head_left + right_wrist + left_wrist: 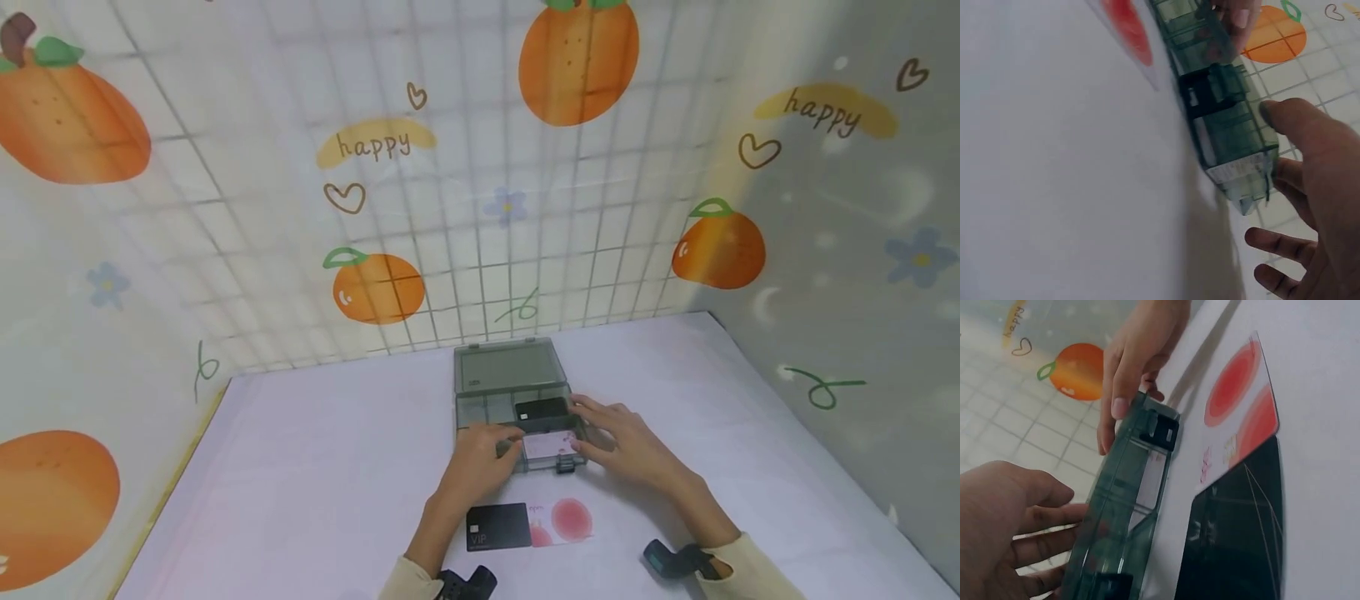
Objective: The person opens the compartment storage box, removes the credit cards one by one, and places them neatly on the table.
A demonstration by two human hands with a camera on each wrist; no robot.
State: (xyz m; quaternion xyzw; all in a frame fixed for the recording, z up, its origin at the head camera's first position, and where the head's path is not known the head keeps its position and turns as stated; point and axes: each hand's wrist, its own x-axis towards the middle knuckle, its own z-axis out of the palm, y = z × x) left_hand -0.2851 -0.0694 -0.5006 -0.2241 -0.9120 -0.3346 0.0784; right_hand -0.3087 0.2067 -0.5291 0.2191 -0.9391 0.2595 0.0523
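Box's near-right compartment (pixel 537 463): your left hand (pixel 480 457) at the pink-printed card (pixel 546 445), can't tell if pinching; right hand (pixel 627 438) beside it, fingers spread. Best press evenly, card level.

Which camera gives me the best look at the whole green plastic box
The head view: it shows the green plastic box with its open lid and compartments, though the left hand hides part. The left wrist view shows its front closer, but cut off below; the right wrist view shows mainly one end.
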